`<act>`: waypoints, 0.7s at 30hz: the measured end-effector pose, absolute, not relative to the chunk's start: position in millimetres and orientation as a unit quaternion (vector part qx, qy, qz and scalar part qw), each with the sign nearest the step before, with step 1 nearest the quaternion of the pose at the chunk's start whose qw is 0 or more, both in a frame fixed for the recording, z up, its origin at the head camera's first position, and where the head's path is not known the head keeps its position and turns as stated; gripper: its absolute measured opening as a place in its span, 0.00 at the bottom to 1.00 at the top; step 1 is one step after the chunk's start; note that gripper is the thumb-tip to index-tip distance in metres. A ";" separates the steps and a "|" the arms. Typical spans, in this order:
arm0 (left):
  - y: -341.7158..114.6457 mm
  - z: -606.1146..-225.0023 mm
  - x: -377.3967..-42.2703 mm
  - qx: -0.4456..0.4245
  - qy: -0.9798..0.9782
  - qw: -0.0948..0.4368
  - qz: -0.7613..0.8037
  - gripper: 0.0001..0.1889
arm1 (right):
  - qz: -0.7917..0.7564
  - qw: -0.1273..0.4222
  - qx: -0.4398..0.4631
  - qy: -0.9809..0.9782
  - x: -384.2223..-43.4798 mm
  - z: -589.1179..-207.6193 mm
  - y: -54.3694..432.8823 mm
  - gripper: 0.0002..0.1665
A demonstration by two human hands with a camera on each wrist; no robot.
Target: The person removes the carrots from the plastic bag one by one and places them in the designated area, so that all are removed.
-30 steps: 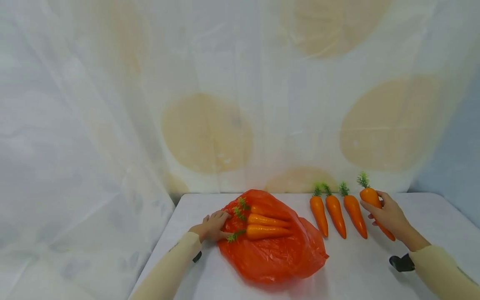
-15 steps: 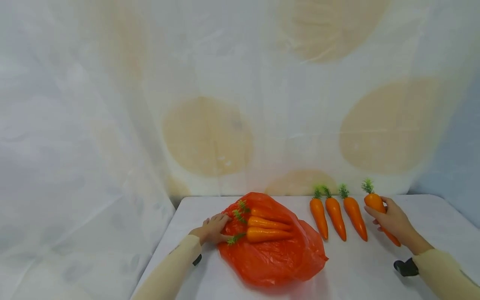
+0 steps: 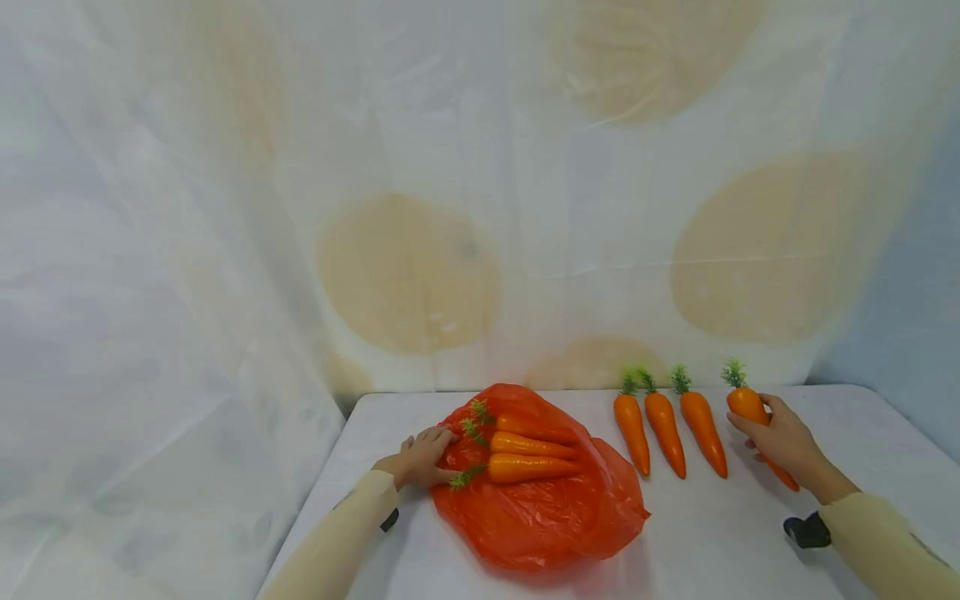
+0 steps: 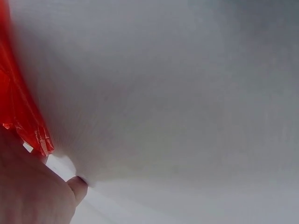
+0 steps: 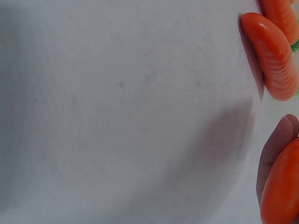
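Observation:
My left hand [image 3: 420, 461] grips the left edge of a red plastic bag [image 3: 540, 525] lying on the table, and in the left wrist view the bag's rim [image 4: 23, 112] runs into the hand. Three orange carrots [image 3: 534, 468] with green tops show at the bag, tips to the right. On the right, my right hand [image 3: 787, 442] holds a carrot [image 3: 746, 404] by its thick upper part, green top pointing away. That same carrot [image 5: 282, 191] fills the lower right corner of the right wrist view, fingers behind it.
Three more carrots [image 3: 703, 433] lie side by side between the bag and my right hand, tops toward the back. The white table [image 3: 697, 542] ends at a spotted curtain [image 3: 585, 250]. Pale sheeting hangs at the left.
Since a second ago, my right hand has shifted slightly right and toward me with its carrot, widening the gap to the row. The left hand and bag look unchanged.

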State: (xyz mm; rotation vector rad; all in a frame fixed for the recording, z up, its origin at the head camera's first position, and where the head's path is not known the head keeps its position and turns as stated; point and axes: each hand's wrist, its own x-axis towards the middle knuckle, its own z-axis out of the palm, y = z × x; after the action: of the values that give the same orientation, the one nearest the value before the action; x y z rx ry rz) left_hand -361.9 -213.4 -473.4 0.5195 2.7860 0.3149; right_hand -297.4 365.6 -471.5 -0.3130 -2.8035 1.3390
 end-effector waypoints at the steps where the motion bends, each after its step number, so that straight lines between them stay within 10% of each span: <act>1: -213.9 -474.3 -361.3 0.177 0.967 0.144 0.109 0.38 | 0.428 0.009 -0.101 -0.898 -297.7 -470.9 365.0 0.65; 21: -209.9 -471.2 -364.2 0.172 0.968 0.152 0.098 0.36 | 0.402 -0.017 -0.121 -0.907 -311.5 -474.5 380.0 0.61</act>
State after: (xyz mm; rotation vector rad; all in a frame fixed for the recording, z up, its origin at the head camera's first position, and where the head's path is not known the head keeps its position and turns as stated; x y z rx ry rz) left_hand -364.2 -209.9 -471.2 0.4944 2.7783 0.2819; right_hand -311.5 380.0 -474.5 -0.3832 -2.8830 1.2775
